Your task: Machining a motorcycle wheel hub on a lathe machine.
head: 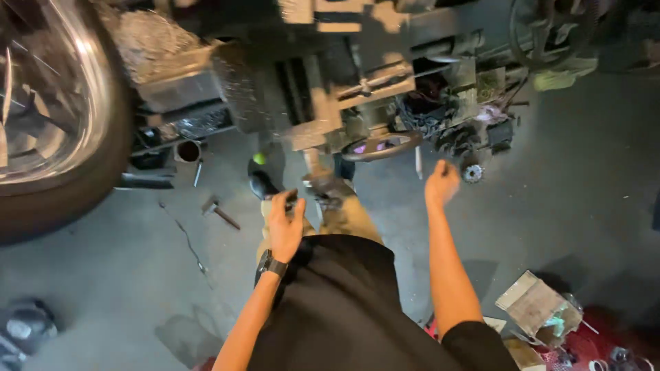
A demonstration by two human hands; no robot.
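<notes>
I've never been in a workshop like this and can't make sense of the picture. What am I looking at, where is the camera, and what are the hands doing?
The camera sits on a person's head and looks straight down, so you see their dark shirt, tan trousers and both arms from above. The left hand, with a dark band at the wrist, is near the knee; the picture is too blurred to tell whether it holds anything. The right hand is loosely closed in the air, reaching toward a grey metal machine with a round handwheel. On the concrete floor lie a hammer and an opened cardboard box. A large shiny wheel fills the left edge.
</notes>
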